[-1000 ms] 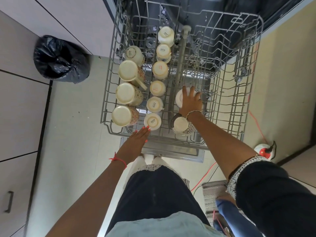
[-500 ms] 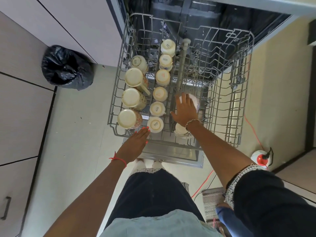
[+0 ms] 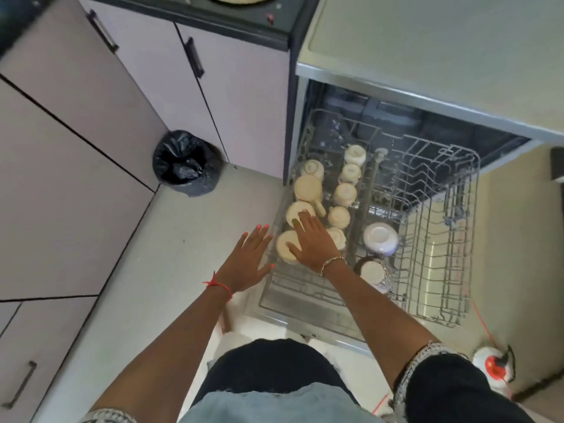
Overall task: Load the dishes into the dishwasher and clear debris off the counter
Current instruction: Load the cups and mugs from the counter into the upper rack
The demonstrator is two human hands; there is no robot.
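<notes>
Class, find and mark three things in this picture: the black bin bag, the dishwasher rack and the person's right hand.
black bin bag [image 3: 186, 164], head view, middle of the bag.
dishwasher rack [image 3: 442, 264], head view, bare wires on its right side.
right hand [image 3: 314, 244], head view, back of the hand.

The scene is recorded by a single wide-angle camera worn at head height, aimed forward and steeply down, so that the wearer's dark-clothed lap [image 3: 274, 370] is caught at the lower edge and the bare left forearm [image 3: 171, 340] and bare right forearm [image 3: 375, 312] are seen stretching away from the lens. The pulled-out grey wire dishwasher rack [image 3: 470, 239] is held near, right of centre, while the black-lined round waste bin [image 3: 186, 163] is seen farther off on the left. The pale flat tabletop [image 3: 442, 56] is cut off by the upper right corner.
</notes>
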